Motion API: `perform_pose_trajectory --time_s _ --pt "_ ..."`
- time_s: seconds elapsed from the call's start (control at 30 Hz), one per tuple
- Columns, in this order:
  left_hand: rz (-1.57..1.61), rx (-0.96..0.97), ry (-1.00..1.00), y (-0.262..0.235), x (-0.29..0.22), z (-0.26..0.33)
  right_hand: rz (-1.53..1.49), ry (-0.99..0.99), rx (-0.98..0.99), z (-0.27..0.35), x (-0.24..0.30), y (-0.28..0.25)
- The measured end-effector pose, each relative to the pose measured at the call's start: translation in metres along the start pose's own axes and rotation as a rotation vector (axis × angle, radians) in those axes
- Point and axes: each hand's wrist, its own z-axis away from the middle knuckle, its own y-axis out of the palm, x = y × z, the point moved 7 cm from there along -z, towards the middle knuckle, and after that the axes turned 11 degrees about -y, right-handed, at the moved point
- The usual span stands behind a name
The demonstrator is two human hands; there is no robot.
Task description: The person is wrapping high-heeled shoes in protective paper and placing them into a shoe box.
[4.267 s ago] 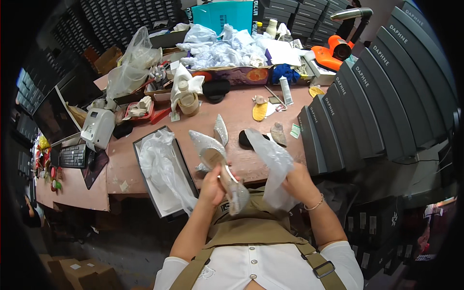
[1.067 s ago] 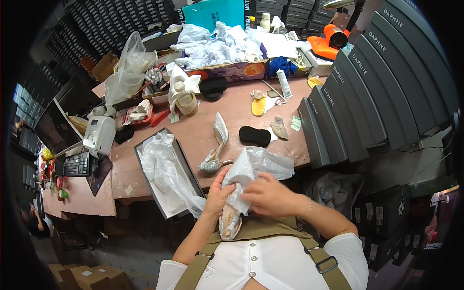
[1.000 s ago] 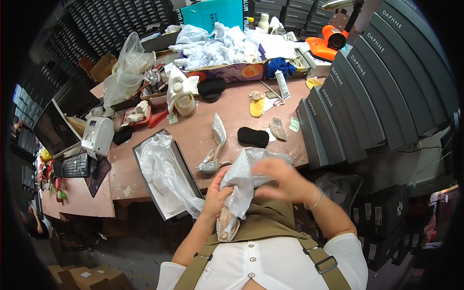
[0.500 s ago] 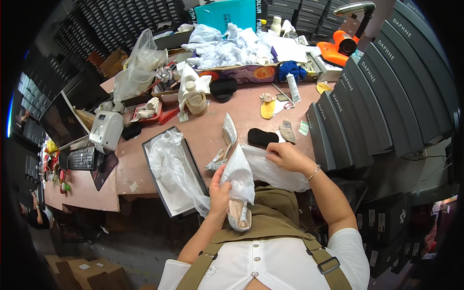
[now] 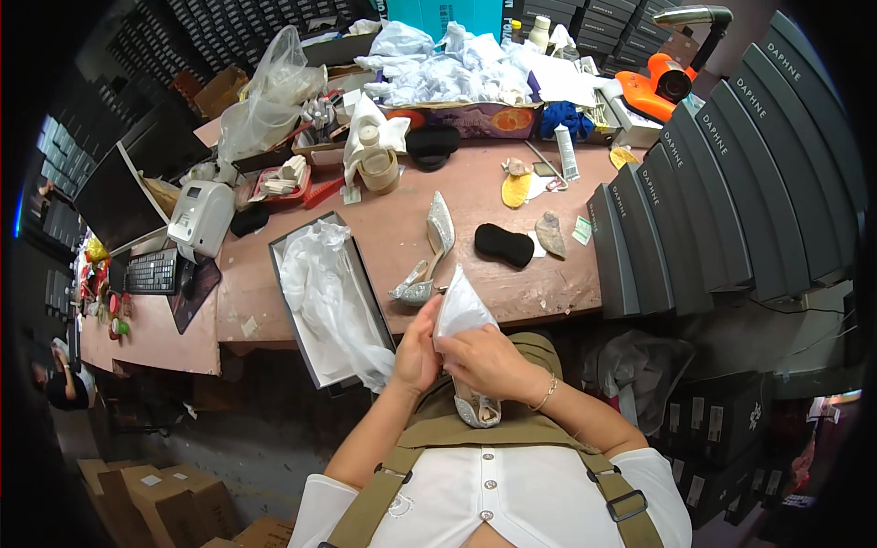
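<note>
A silver glittery shoe [image 5: 478, 411] lies toe-away over my lap, its front half covered by thin white wrapping [image 5: 462, 306]. My left hand [image 5: 419, 353] holds it from the left side, fingers fairly straight against the wrapping. Across the top, my right hand [image 5: 493, 363] closes over the wrapped part with bent fingers; some fingertips are hidden. The matching silver shoe [image 5: 440, 228] rests unwrapped on the table just beyond. Left of my hands sits an open shoebox [image 5: 297, 315] with crumpled translucent wrapping [image 5: 320, 283] inside, spilling over its near edge.
Grey shoeboxes [image 5: 708, 183] stand stacked on the right. A black pad [image 5: 504, 246] lies near the silver shoe. Farther back are a tape roll [image 5: 377, 171], a carton of crumpled white paper [image 5: 448, 68] and an orange device [image 5: 656, 89]. A monitor [image 5: 119, 201] and keyboard [image 5: 152, 272] are left.
My right hand has moved left from the loose plastic film onto the wrapped shoe. The film that spread to the right is now gathered in around it. My left fingers have straightened.
</note>
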Motion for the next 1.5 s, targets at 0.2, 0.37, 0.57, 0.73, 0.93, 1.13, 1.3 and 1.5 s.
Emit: perform_pose_trajectory --time_s 0.2,0.37,0.57,0.73,0.93,1.13,1.3,1.5 --pt "-0.550 -0.086 0.020 0.002 -0.008 -0.012 0.141 0.146 -0.130 0.041 0.008 -0.036" --pt "-0.495 -0.088 -0.046 0.008 0.004 -0.014 -0.599 0.428 -0.361 0.050 -0.046 -0.010" --pt "-0.455 -0.116 0.017 0.003 -0.008 -0.009 -0.424 0.173 -0.253 0.037 -0.020 -0.006" --pt "-0.455 -0.144 0.041 0.006 -0.011 -0.004 0.031 0.229 -0.190 0.033 -0.020 -0.010" --pt "-0.465 -0.165 0.022 0.009 -0.009 -0.006 0.224 0.187 -0.408 0.013 -0.038 -0.006" --pt "-0.410 -0.173 0.024 0.015 -0.013 0.001 0.168 0.162 -0.367 0.019 -0.029 -0.018" --pt "-0.398 -0.168 -0.009 0.006 -0.006 -0.002 -0.190 0.237 -0.139 0.042 -0.018 -0.016" --pt "-0.433 -0.187 -0.032 0.009 0.000 -0.005 -0.012 0.150 -0.384 0.029 -0.029 -0.005"
